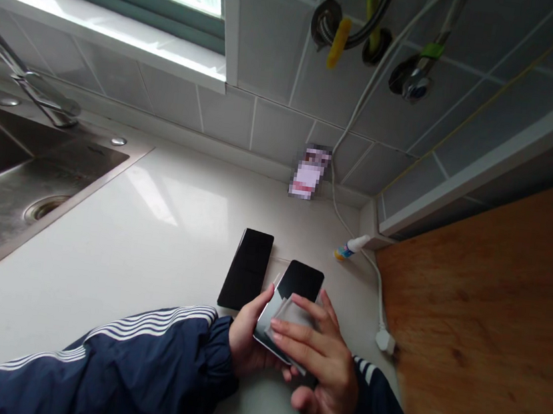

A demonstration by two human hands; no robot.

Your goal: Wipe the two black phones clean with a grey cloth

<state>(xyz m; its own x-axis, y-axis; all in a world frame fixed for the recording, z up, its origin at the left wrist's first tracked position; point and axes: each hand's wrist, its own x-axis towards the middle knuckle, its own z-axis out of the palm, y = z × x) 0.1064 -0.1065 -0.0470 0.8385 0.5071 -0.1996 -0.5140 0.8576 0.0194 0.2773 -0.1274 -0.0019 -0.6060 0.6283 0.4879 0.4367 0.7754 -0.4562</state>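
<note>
My left hand (247, 338) grips the near end of a black phone (297, 283), tilting it up off the white counter (152, 232). My right hand (322, 367) lies over the phone's lower half with fingers stretched out, pressing a small pale wipe or cloth (291, 313) flat against the screen. A second black phone (247, 268) rests flat on the counter just left of the held one, touched by neither hand.
A steel sink (22, 182) with a tap (29, 86) sits at the left. A white cable (377, 286) with a plug runs along the counter's right side beside a wooden board (495, 314). A small tube (349, 247) lies by the tiled wall.
</note>
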